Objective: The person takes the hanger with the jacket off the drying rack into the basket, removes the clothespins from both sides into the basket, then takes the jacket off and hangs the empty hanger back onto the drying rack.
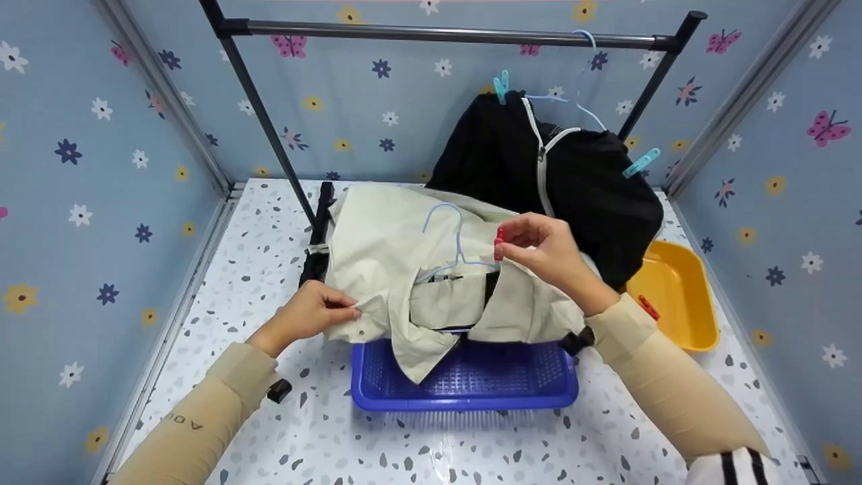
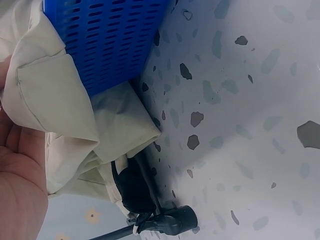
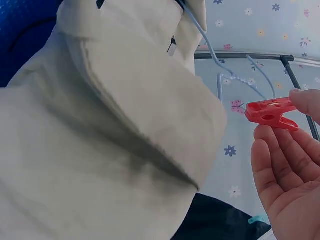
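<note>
Taking the blue basket (image 1: 465, 404) as reference. Cream jacket (image 1: 374, 232) covers the basket's far part as seen from above, collar opening and one pointed flap toward the basket's near side. Light-blue hanger (image 1: 460, 244) sits in the jacket's collar opening, hook sticking up above the basket's far side. Left hand (image 1: 311, 313), just off the basket's left far corner, has thumb and fingers closed on the jacket's edge; cloth bunches at the grip. Right hand (image 1: 544, 248), above and beyond the basket's far right part, pinches a red clip (image 3: 272, 113), thumb on one side, fingertips on the other, remaining fingers loosely bent. Right wrist view shows that clip apart from the cloth. Well beyond the basket, black rack (image 1: 404, 31) stands with its bar running across. From the bar's right end, behind the basket and to its right, a black jacket (image 1: 481, 155) with a white zip hangs on a second light-blue hanger (image 1: 592, 115), teal clips (image 1: 501, 87) at both shoulders. Right of the basket: yellow basin (image 1: 681, 289), another red clip (image 1: 648, 307) inside. Basket stands on a speckled white surface (image 1: 323, 431). Flowered wall panels (image 1: 404, 101) rise behind and on either side of it.
</note>
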A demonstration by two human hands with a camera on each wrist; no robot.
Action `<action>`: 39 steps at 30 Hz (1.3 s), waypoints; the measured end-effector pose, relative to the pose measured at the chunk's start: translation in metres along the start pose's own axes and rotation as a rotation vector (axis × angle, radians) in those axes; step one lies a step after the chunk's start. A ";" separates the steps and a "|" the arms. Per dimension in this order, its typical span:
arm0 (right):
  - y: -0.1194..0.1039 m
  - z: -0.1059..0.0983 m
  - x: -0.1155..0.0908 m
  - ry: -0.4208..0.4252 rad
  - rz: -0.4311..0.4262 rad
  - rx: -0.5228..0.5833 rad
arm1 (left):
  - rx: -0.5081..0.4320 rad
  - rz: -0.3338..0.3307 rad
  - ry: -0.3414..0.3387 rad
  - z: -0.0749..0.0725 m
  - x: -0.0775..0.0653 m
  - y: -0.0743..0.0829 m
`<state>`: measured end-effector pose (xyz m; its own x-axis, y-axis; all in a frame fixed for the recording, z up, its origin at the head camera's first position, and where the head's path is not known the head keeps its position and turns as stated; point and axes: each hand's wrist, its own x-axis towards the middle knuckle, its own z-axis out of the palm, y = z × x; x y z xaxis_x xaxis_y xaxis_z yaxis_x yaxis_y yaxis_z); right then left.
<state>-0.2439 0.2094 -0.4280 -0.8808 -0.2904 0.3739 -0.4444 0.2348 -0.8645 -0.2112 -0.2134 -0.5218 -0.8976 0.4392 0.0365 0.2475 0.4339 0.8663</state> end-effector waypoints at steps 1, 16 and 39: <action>0.000 -0.002 0.000 0.004 0.003 -0.007 | 0.000 0.001 0.000 0.000 0.000 0.000; 0.009 -0.036 -0.004 0.068 0.038 -0.073 | 0.017 0.013 0.003 -0.001 0.000 0.003; 0.025 -0.072 -0.025 0.214 0.076 -0.123 | 0.029 0.012 0.003 0.001 -0.001 0.000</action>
<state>-0.2450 0.2898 -0.4348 -0.9212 -0.0676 0.3831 -0.3804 0.3638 -0.8503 -0.2097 -0.2129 -0.5226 -0.8957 0.4420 0.0483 0.2687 0.4517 0.8508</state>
